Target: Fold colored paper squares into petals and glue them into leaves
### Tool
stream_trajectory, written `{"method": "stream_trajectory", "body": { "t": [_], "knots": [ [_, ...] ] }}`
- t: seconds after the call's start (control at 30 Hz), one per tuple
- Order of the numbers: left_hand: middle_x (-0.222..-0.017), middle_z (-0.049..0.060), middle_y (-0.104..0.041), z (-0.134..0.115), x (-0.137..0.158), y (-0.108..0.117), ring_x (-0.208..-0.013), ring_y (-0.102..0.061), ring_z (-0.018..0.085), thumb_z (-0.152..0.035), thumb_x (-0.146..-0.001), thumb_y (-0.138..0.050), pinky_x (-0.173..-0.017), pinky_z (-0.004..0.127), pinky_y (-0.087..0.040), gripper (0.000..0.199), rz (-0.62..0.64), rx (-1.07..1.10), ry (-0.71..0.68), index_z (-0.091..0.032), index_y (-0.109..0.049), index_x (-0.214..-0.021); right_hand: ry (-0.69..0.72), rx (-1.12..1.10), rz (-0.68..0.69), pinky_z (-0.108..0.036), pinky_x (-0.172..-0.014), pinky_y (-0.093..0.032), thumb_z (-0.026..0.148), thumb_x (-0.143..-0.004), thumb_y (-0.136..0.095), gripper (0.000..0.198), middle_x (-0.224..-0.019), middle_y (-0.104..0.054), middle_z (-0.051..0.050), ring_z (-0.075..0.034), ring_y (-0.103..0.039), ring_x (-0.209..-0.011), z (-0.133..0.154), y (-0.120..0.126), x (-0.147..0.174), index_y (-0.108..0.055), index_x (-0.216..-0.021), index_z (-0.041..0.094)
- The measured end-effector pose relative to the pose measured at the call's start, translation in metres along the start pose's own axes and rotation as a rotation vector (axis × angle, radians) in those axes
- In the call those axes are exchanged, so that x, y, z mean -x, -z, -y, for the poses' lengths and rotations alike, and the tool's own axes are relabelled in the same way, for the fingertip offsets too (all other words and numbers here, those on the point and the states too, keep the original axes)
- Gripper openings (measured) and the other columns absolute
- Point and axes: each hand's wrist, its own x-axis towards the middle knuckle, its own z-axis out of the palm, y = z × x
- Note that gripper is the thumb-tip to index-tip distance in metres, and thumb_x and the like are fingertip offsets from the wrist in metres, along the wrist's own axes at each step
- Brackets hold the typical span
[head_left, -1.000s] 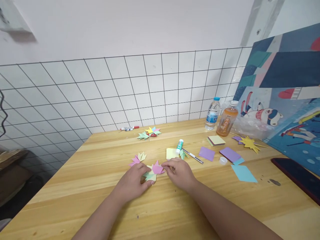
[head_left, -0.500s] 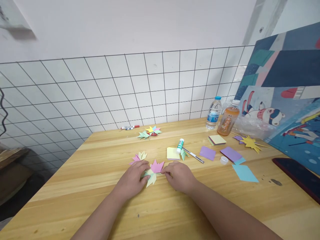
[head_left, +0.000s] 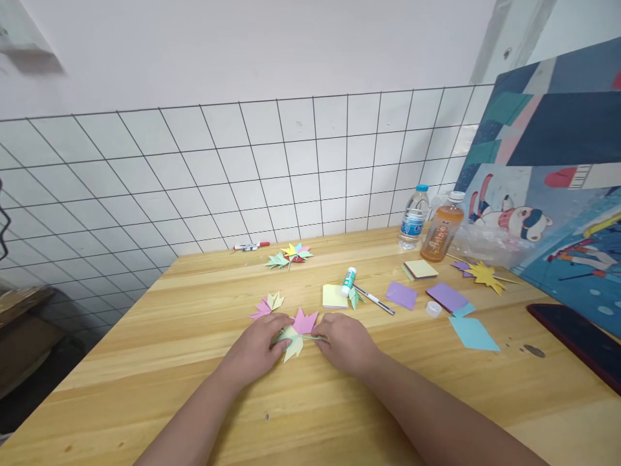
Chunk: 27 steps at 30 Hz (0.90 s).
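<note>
Between my hands on the wooden table lie folded paper leaves: a pink paper leaf [head_left: 304, 321] at the back and a pale yellow one [head_left: 294, 349] in front, with light green paper beside it. My left hand [head_left: 257, 342] is closed on the left side of this paper piece, its thumb at the pale yellow leaf. With thumb and fingers pinched, my right hand [head_left: 345, 340] grips a thin light green strip or stem that runs to the leaves. Just beyond my left hand lies another pink and yellow folded leaf piece [head_left: 268, 304].
Past my hands lie yellow sticky notes [head_left: 334, 296], a glue stick [head_left: 348, 281], a green folded leaf [head_left: 356, 298] and a pen [head_left: 374, 299]. Purple paper [head_left: 402, 295], blue paper [head_left: 474, 333], a tape roll [head_left: 433, 309] and a phone [head_left: 577, 343] are rightward. Two bottles [head_left: 442, 230] stand behind.
My right fingers have shifted slightly at the paper's right side, and more of the thin green strip shows. The leaves stay in place; the view has shifted a little.
</note>
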Motion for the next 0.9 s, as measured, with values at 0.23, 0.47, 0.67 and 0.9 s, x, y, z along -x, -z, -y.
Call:
{"method": "stream_trajectory", "body": {
  "t": [0.23, 0.47, 0.67, 0.9],
  "knots": [
    [-0.125, 0.006, -0.056, -0.004, 0.0, 0.0, -0.115, -0.05, 0.024, -0.029, -0.081, -0.051, -0.096, 0.04, -0.042, 0.035, -0.001, -0.008, 0.009, -0.026, -0.059, -0.115, -0.11, 0.109, 0.003, -0.025, -0.06, -0.037, 0.022, -0.087, -0.041, 0.022, -0.089, -0.063, -0.005, -0.017, -0.058, -0.078, 0.007, 0.003, -0.004, -0.063, -0.087, 0.02],
    [-0.119, 0.006, -0.06, -0.005, 0.0, -0.003, -0.11, -0.053, 0.024, -0.034, -0.082, -0.051, -0.094, 0.039, -0.043, 0.032, -0.001, -0.046, -0.002, -0.025, -0.061, -0.111, -0.121, 0.131, 0.01, -0.025, -0.058, -0.035, 0.023, -0.088, -0.039, 0.023, -0.082, -0.064, -0.005, -0.017, -0.058, -0.073, 0.007, 0.004, -0.003, -0.062, -0.088, 0.02],
    [-0.115, 0.007, -0.061, -0.009, -0.002, 0.001, -0.107, -0.053, 0.024, -0.032, -0.081, -0.052, -0.091, 0.037, -0.043, 0.03, -0.021, -0.083, -0.039, -0.025, -0.062, -0.109, -0.022, 0.156, 0.025, -0.025, -0.062, -0.038, 0.02, -0.089, -0.038, 0.027, -0.084, -0.063, -0.006, -0.018, -0.056, -0.082, 0.007, 0.004, -0.002, -0.066, -0.089, 0.022],
    [-0.106, 0.002, -0.067, -0.023, 0.001, 0.007, -0.095, -0.06, 0.022, -0.033, -0.081, -0.053, -0.079, 0.033, -0.047, 0.029, 0.066, -0.099, -0.05, -0.03, -0.064, -0.107, 0.041, 0.221, 0.038, -0.026, -0.059, -0.037, 0.022, -0.088, -0.042, 0.024, -0.082, -0.063, -0.006, -0.019, -0.056, -0.078, 0.008, 0.006, -0.001, -0.066, -0.087, 0.021]
  ]
}}
